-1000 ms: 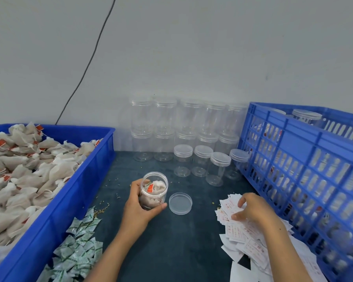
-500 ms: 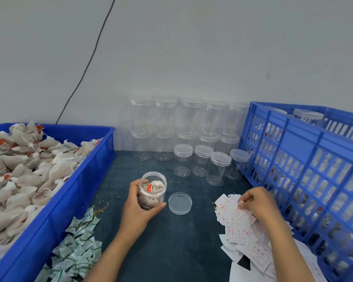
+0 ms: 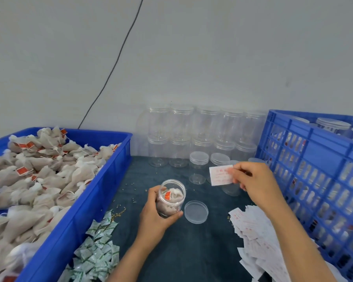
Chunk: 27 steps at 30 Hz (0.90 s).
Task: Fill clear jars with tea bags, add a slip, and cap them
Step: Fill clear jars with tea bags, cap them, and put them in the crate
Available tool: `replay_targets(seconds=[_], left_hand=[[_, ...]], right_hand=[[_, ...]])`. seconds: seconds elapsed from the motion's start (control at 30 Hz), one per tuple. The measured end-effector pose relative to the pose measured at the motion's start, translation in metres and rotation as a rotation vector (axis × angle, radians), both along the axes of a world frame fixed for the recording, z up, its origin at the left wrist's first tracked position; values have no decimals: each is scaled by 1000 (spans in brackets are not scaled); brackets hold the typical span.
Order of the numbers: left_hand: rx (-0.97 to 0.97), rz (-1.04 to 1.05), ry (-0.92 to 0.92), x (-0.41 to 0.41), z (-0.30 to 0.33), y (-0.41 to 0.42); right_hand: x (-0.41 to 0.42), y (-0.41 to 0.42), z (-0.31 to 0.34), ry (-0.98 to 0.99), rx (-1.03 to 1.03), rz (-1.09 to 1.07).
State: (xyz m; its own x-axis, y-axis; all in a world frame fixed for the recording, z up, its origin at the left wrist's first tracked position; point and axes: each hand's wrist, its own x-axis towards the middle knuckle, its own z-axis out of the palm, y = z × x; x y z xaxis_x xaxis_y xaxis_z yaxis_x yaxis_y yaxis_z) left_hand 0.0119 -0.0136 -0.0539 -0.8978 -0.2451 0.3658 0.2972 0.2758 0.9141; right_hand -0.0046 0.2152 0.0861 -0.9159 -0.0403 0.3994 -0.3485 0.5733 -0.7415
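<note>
My left hand (image 3: 155, 212) grips an open clear jar (image 3: 172, 197) filled with tea bags, standing on the dark table mat. Its clear lid (image 3: 196, 211) lies flat just to the right of it. My right hand (image 3: 253, 181) is raised above the mat and pinches a white slip with red print (image 3: 220, 175), held to the upper right of the jar. A loose pile of the same slips (image 3: 251, 231) lies at the right under my forearm. The blue bin (image 3: 86, 200) on the left holds many tea bags (image 3: 39, 174).
Empty capped jars (image 3: 199, 139) are stacked in two layers against the wall, with a few single ones in front. A blue slatted crate (image 3: 314, 169) with capped jars stands at the right. Small green-white sachets (image 3: 98, 247) lie beside the bin.
My right hand has lifted off the slip pile with one slip and moved up and left toward the jar. The left hand and jar have stayed put.
</note>
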Motion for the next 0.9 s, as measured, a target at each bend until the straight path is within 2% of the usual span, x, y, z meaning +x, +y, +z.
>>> replay_targets(seconds=[0.1,0.17,0.3,0.37,0.9], left_hand=[[-1,10,9,2,2,1],[4,4,9,3,4,2],[33,3,-10,4,5,2],[51,12,-13,4,6,2],[43,26,-21,6,9,4]], right_hand=[[3,-41,17,-70,-18,166],[4,-62,17,-129,48,221],[3,-85,0,-104,402,84],[5,-91,-5,-67,479,19],[-7,-108,-36,20,514,15]])
